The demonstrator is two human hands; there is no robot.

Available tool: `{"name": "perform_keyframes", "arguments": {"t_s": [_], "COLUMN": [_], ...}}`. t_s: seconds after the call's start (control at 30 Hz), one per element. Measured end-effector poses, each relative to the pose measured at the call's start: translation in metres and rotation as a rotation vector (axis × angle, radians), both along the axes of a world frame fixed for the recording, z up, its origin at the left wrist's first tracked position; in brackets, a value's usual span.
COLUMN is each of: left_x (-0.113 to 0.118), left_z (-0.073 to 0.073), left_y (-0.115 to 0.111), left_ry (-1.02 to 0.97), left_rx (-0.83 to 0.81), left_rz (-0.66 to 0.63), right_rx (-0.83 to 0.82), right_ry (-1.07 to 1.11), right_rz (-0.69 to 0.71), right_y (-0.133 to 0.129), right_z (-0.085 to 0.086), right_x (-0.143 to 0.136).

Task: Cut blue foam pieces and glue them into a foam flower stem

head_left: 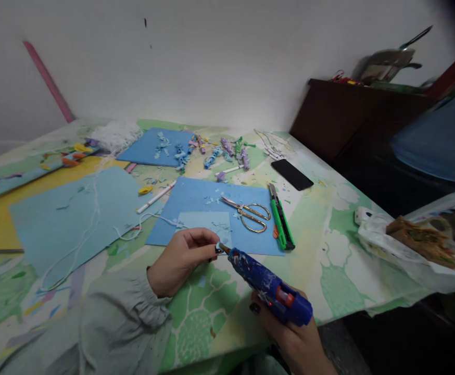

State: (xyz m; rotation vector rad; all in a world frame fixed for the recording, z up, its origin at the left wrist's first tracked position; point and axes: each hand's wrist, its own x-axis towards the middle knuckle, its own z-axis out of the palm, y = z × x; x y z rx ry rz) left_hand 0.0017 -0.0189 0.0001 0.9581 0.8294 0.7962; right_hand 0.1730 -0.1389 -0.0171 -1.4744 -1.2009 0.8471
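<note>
My right hand (292, 330) is wrapped round a blue glue gun (270, 286), whose tip points up and left. That tip meets the fingertips of my left hand (188, 255), which pinch a small light-blue piece (218, 247), mostly hidden by the fingers. Just beyond my left hand lies a light-blue paper square (207, 221) with tiny scraps on it, on top of a larger blue sheet (251, 245). Gold-handled scissors (247, 212) rest on the blue sheet. A green utility knife (281, 221) lies at its right edge.
A black phone (292, 174) lies beyond the knife. Small curled paper pieces (213, 156) are scattered farther back. White string (95, 208) crosses a large light-blue sheet (55, 219) at left. Wrapped food (422, 242) sits at the right edge, and a dark cabinet (340, 114) stands behind.
</note>
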Motion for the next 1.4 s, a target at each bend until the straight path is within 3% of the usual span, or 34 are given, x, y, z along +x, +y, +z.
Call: {"name": "perform_keyframes", "arguments": {"t_s": [0.4, 0.6, 0.73, 0.8, 0.9, 0.97, 1.07, 1.17, 1.23, 1.3, 1.37, 1.4], "left_x": [0.001, 0.0, 0.0, 0.0, 0.0, 0.001, 0.001, 0.0, 0.0, 0.0, 0.0, 0.0], "left_z": [0.001, -0.002, -0.001, 0.0, -0.001, -0.002, -0.003, -0.003, -0.003, -0.002, -0.002, -0.002], "left_y": [-0.001, 0.0, -0.001, -0.001, -0.001, -0.001, -0.001, -0.001, -0.002, -0.002, -0.002, -0.002], "left_ry": [-0.016, 0.01, 0.031, 0.036, 0.04, 0.037, 0.04, 0.034, 0.032, 0.032, 0.029, 0.028], "left_rx": [-0.023, -0.017, -0.018, -0.011, 0.005, 0.016, 0.035, 0.043, 0.048, 0.052, 0.049, 0.047], "left_rz": [0.01, 0.006, 0.008, 0.001, -0.014, -0.024, -0.03, -0.043, -0.053, -0.061, -0.072, -0.082], "right_rx": [-0.016, 0.07, 0.101, 0.107, -0.084, -0.181, -0.25, -0.196, 0.006, 0.205, 0.25, 0.256], "right_ry": [0.008, -0.058, -0.321, -0.544, -0.966, -1.101, -1.188, -1.241, -1.168, -0.955, -0.653, -0.559], "right_rz": [-0.022, -0.142, -0.31, -0.468, -0.493, -0.453, -0.457, -0.574, -0.516, -0.281, 0.033, 0.112], "right_y": [-0.003, -0.007, -0.01, -0.01, -0.006, -0.002, 0.004, 0.01, 0.016, 0.024, 0.035, 0.04], "right_z": [0.002, 0.005, 0.002, 0.0, -0.002, -0.004, -0.006, 0.001, 0.011, 0.022, 0.031, 0.034], "right_x": [0.0, 0.009, 0.049, 0.078, 0.118, 0.135, 0.138, 0.115, 0.089, 0.061, 0.035, 0.024]}}
